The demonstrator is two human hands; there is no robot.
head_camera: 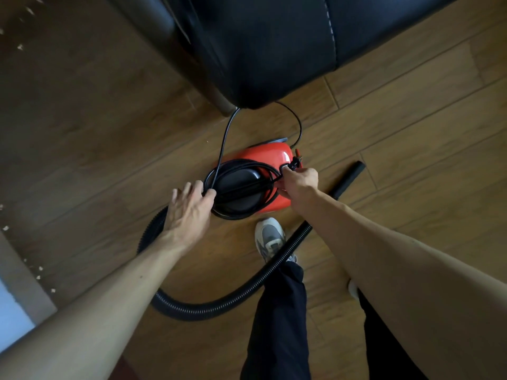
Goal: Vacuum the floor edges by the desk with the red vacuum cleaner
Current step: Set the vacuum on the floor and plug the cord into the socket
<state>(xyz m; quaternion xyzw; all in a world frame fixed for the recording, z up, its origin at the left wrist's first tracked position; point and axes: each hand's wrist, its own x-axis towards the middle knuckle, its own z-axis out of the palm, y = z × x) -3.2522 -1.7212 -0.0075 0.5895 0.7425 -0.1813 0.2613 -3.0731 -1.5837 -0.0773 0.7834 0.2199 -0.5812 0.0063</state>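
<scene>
Wooden floor (411, 111), seen from above, with the red vacuum cleaner (270, 156) as landmark near the centre. Beyond the vacuum cleaner: a black padded seat (274, 50), its corner overhanging the machine. Nearer than the vacuum cleaner: a black ribbed hose (225, 305) sweeping in a loop across the floor, passing over a grey shoe (270, 237); its rigid tube end (351, 178) lies to the right of the machine. On top of the vacuum cleaner: the black power cord (241, 212), wound in coils round the dark cap, with one strand rising toward the seat. Left hand (189, 209): fingers spread over the left side of the coils, thumb hooked on a strand. Right hand (299, 182): closed round the plug (293, 163) at the right side of the coils. Handling, as judged: the body is rigid, probably moderately heavy and smooth-shelled; the cord is limp and prone to snag, so it is best freed by the plug; the hose flexes, so steering calls for a grip on the rigid tube.
</scene>
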